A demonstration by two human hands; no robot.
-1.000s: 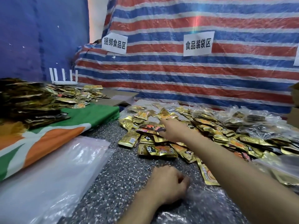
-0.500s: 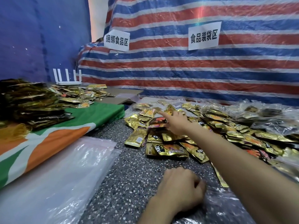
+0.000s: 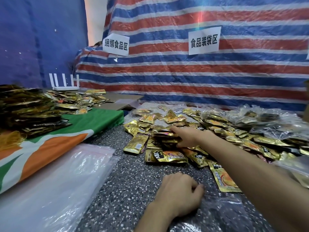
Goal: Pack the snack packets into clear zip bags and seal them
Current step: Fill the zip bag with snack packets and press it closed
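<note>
Makeshift packing workshop: tarpaulin walls (image 3: 184,77), zone signs (image 3: 204,40), heaped snack packets (image 3: 170,156).

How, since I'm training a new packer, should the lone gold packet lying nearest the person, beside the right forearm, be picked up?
Set the grip on the gold packet's near short edge, coming from the left over the bare table. It lies flat, its far end meets the pile, and the right forearm runs along its right side, so that near edge looks freest.
</note>
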